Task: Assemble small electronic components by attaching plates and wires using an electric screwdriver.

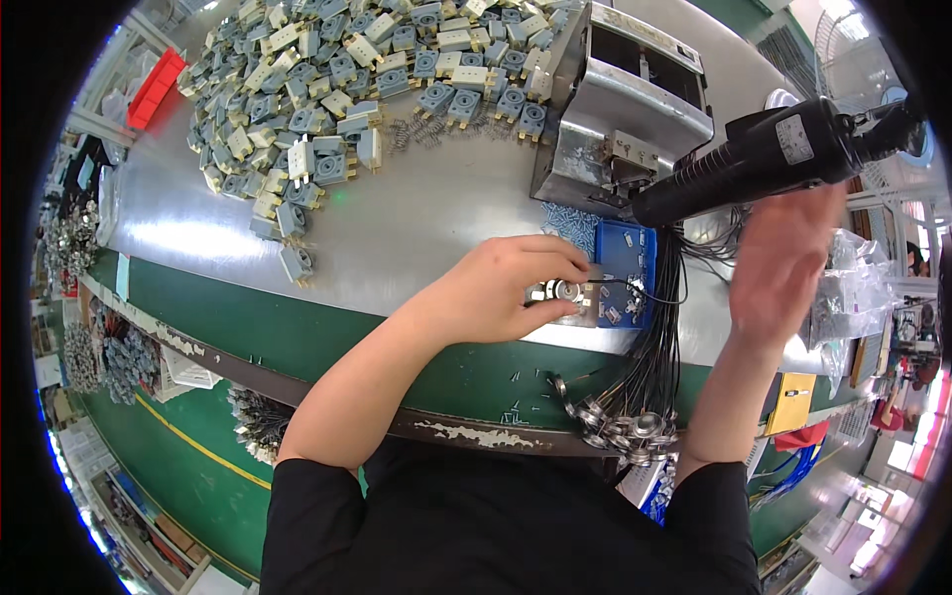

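My left hand (501, 290) is over the table in front of the metal box, thumb and fingers closed around a small round white-and-metal part (563, 291). A black cable (662, 297) runs from beside that part toward the cable bundle. Under the part is a small metal block (589, 309), mostly covered by my hand. Right of it, my right hand (788, 263) is smeared by motion just below a black electric screwdriver (749, 164). Its fingers do not show clearly, nor whether they touch the tool, which lies slanted with its tip by the metal box.
A steel box-shaped machine (635, 99) stands behind my left hand. Next to it are loose screws (570, 223) and a blue tray (643, 243) of small parts. Grey-and-cream plug housings (327, 94) heap at the back left, with springs (421, 131). Black cables with metal ends (635, 426) hang over the front edge.
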Tool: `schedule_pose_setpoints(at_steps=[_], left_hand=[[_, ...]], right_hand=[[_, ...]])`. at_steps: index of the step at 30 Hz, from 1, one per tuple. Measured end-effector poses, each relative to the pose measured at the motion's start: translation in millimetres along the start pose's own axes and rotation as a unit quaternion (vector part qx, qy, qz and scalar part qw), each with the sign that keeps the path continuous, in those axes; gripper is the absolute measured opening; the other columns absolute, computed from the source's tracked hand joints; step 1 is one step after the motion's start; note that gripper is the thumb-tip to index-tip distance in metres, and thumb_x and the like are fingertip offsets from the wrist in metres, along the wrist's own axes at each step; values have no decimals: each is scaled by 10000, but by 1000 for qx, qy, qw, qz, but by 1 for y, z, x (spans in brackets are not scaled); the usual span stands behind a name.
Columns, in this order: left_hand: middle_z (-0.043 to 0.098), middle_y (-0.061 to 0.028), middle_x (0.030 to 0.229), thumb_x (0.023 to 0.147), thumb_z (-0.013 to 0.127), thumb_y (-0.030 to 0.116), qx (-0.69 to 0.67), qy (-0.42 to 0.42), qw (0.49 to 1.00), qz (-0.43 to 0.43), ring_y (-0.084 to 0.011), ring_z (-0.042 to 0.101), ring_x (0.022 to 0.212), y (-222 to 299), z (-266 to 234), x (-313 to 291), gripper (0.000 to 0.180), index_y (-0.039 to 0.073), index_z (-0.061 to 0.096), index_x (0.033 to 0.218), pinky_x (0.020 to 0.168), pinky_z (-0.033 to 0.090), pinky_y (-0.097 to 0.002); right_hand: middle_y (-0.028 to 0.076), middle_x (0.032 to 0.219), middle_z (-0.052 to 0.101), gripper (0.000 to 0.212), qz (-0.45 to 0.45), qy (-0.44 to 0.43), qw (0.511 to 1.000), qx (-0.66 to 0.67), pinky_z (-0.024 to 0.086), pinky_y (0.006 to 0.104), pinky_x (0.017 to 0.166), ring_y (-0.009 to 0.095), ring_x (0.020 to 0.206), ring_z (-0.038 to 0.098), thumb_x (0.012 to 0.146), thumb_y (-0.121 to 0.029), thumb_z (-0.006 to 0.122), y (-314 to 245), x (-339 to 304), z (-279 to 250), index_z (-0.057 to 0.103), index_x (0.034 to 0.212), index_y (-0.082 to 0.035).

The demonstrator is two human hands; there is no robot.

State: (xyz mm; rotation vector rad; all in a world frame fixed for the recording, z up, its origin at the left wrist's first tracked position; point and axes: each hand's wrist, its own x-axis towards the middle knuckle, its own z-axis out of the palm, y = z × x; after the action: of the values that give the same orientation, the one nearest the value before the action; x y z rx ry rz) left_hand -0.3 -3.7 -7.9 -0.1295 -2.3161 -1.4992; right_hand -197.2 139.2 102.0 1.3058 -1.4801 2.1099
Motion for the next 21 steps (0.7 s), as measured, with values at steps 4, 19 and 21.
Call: schedule_pose_setpoints(at_steps=[4,19,21], left_hand=[[739,-163,1203,810,834,47,5,1,1000,8,-342,734,1101,-1,-1,-2,307,-1,729,1095,934,598,-415],[751,-139,1168,835,837,108,9,12,1000,-5,-332,735,1082,3,-1,0,279,14,741,1080,919,600,-416],[749,-118,1163,864,820,145,11,15,1000,0,-325,731,1057,2,0,0,257,28,739,1077,891,600,-415]], right_hand=[[165,1084,639,1057,217,-203,947,125,499,441,958,291,1010,649,913,-787,604,17,10,0,323,1575,-12],[91,745,557,1103,197,-35,976,89,475,370,603,217,607,546,828,-978,334,20,47,51,490,1339,-14],[93,737,561,1100,202,-32,976,79,475,372,599,219,600,544,830,-977,331,22,46,53,489,1335,-12]])
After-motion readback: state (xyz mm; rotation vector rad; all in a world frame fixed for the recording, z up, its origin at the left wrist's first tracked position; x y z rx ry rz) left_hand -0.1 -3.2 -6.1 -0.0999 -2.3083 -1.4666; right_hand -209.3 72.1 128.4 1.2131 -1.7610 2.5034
